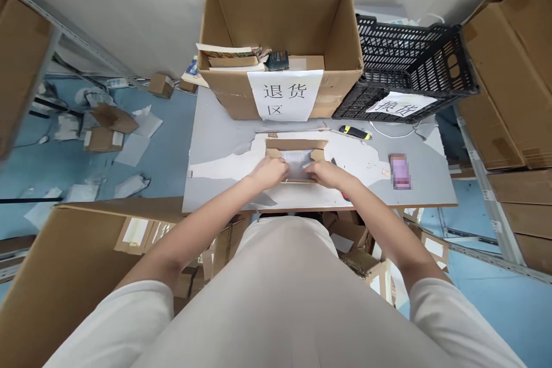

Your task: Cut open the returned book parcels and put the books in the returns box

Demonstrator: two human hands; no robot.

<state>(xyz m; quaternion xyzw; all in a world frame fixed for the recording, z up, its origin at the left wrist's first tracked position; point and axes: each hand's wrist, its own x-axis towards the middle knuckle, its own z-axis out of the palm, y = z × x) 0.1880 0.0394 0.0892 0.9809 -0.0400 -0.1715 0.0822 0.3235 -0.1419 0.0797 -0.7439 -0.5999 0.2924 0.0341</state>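
A small open cardboard box (pixel 296 144) lies on the table in front of me, its back flap raised. Inside it is a greyish item in clear plastic wrap (pixel 296 162); its contents cannot be made out. My left hand (pixel 271 172) reaches into the left end of the box, fingers curled on the wrapped item's edge. At the right end, my right hand (pixel 325 173) pinches the plastic wrap between thumb and fingers. Both hands partly cover the box's sides and small end flaps. A dark and red object (pixel 345 196) shows partly beneath my right wrist.
Behind stands a large carton (pixel 233 95) with books inside and a paper sign; right of it is a black plastic crate (pixel 409 63). A yellow-black box cutter (pixel 355 132) and a purple-pink packet (pixel 401 172) lie on the table (pixel 215 126). Another large carton (pixel 64 276) stands lower left.
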